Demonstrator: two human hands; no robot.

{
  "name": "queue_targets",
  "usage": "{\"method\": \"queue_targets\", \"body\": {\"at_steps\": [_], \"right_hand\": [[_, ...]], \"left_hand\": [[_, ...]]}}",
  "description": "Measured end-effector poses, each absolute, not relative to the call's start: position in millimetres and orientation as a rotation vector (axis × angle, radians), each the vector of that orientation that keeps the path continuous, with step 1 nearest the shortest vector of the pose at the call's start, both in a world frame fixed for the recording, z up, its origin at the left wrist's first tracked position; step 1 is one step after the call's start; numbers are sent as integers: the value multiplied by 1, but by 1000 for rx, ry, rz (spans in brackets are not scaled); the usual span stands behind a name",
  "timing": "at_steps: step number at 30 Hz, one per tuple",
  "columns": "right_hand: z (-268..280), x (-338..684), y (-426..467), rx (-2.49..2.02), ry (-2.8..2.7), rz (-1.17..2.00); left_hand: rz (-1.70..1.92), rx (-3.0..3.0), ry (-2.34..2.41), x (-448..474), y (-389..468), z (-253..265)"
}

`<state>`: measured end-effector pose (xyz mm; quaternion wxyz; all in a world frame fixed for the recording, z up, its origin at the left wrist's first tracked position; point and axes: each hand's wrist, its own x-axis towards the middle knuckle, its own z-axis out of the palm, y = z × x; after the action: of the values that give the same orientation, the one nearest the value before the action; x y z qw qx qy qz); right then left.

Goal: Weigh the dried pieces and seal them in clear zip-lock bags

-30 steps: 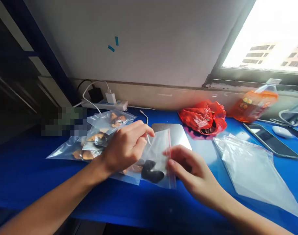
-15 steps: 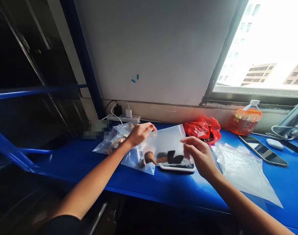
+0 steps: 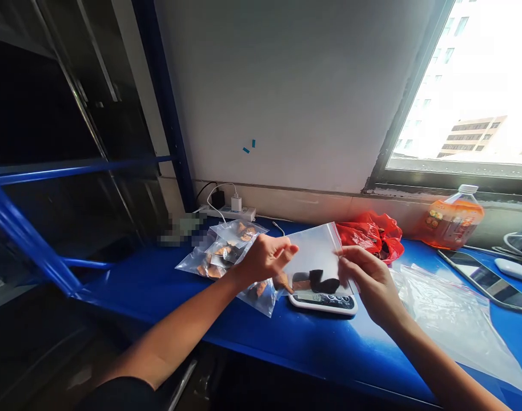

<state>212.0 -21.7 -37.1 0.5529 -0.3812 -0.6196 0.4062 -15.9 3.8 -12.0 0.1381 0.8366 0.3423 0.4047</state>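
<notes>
My right hand [image 3: 368, 277] pinches the zip edge of a clear zip-lock bag [image 3: 310, 251], which is turned sideways with its red-lined zip at the right. Several dark and brown dried pieces [image 3: 323, 282], perhaps mushrooms, lie along its lower side. At the bag's left end, my left hand [image 3: 265, 260] is closed with thumb and forefinger against the plastic; the exact grip is partly hidden. Under the bag sits a white digital kitchen scale [image 3: 323, 308], its display partly covered. Filled clear bags [image 3: 218, 251] of brown pieces are piled beyond my left wrist.
Behind the right hand lies a red plastic bag [image 3: 372, 228]. Flat zip-lock bags [image 3: 453, 319] are at the right, near a phone [image 3: 479, 279], a white mouse-like case [image 3: 513, 268] and an orange drink bottle [image 3: 453, 220]. A power strip [image 3: 239, 213] stands against the wall.
The view has turned slightly left, moving everything rightward in the picture. My left hand has come lower along the bag's left end, and more of the scale shows.
</notes>
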Motion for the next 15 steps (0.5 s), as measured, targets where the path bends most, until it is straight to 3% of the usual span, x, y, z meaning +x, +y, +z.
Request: {"method": "queue_targets", "body": {"at_steps": [7, 15], "right_hand": [[-27, 189, -20, -860, -1880, 454], [-32, 188, -27, -762, -1945, 800]], "left_hand": [[1064, 2397, 676, 14, -13, -27], [907, 1949, 847, 11, -11, -16]]}}
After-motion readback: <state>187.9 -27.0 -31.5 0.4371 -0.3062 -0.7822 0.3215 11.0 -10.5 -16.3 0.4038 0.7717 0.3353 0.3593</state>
